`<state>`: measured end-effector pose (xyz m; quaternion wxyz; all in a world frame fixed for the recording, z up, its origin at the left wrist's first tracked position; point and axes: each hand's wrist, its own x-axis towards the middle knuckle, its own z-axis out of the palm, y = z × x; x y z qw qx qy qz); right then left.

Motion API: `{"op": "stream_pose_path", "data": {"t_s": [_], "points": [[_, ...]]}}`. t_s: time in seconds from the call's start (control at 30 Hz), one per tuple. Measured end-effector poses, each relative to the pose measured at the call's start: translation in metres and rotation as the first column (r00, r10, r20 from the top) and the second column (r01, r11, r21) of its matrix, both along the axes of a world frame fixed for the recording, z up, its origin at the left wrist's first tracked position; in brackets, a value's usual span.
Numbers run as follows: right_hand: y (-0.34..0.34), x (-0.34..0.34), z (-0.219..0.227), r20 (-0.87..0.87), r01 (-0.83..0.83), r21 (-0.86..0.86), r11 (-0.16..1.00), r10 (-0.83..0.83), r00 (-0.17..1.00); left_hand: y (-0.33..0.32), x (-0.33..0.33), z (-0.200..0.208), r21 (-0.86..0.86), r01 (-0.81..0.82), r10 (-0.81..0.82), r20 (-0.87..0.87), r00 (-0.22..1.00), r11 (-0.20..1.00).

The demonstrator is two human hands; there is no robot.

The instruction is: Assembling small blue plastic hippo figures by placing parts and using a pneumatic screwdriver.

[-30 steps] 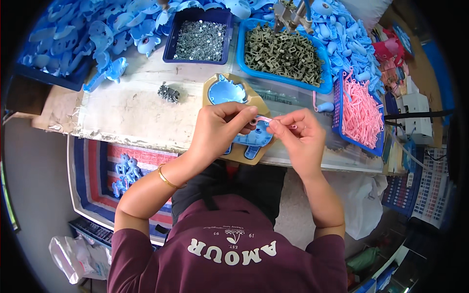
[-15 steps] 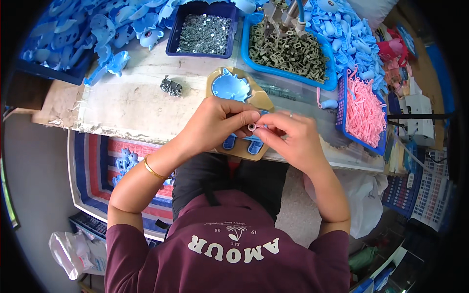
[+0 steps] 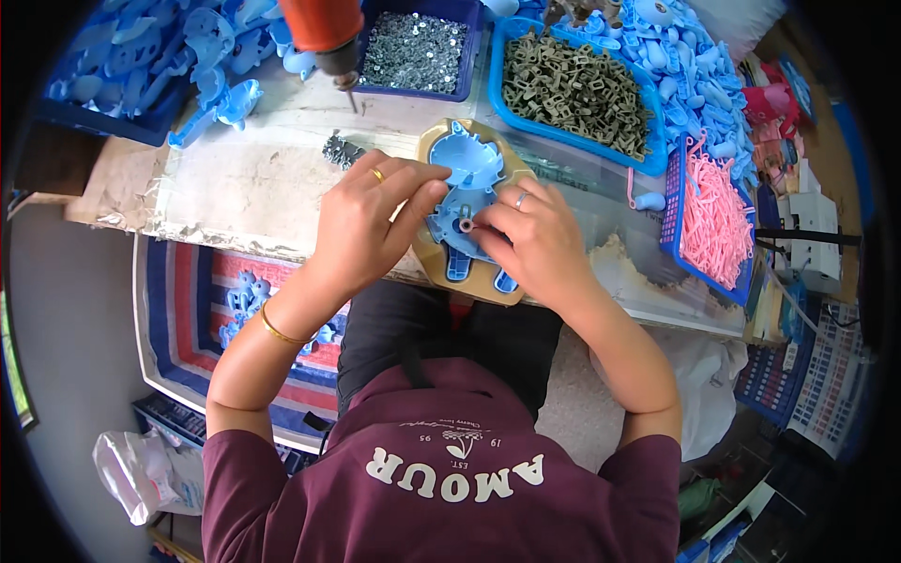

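A light blue plastic toy shell (image 3: 466, 158) lies hollow side up in a tan fixture (image 3: 434, 258), with more blue hollow parts just below it. My right hand (image 3: 542, 239) reaches in from the right, finger and thumb pinched on a pink strap. The strap's ring end (image 3: 466, 225) shows at the fingertips, over the lower blue part; its rest is hidden by my hand. To the left of the fixture, my left hand (image 3: 371, 220) has thumb and forefinger apart beside the upper shell, with nothing visible between them.
A red power screwdriver (image 3: 324, 23) hangs bit down, left of a screw tray (image 3: 472, 89). A blue basin (image 3: 657, 150) holds olive clips; a basket (image 3: 674, 188) holds pink straps. Dark small parts (image 3: 341, 150) lie near my left hand. Blue shells (image 3: 202, 66) pile up at far left.
My hands, together around the pink strap before, have parted; the right brought it down to the blue part and the left moved left. The red screwdriver has come into view.
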<state>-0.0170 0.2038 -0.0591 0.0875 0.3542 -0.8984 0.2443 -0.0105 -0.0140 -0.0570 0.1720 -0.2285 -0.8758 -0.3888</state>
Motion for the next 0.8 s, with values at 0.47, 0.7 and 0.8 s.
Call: {"op": "stream_pose_path", "data": {"t_s": [0.47,0.7,0.8], "points": [[-0.003,-0.019,0.004,0.095,-0.167,0.093,0.982,0.159,0.983,-0.002,0.005,-0.007,-0.218,0.208,-0.236,-0.108,0.966,0.953],[0.018,0.000,0.013,0.103,-0.010,0.052,0.999,0.005,0.995,-0.003,0.012,-0.018,-0.417,0.285,-0.323,-0.021,0.946,0.863],[0.026,0.007,0.014,0.168,0.092,0.058,0.994,-0.100,0.981,-0.001,0.012,-0.019,-0.376,0.260,-0.307,-0.071,0.949,0.889]]}}
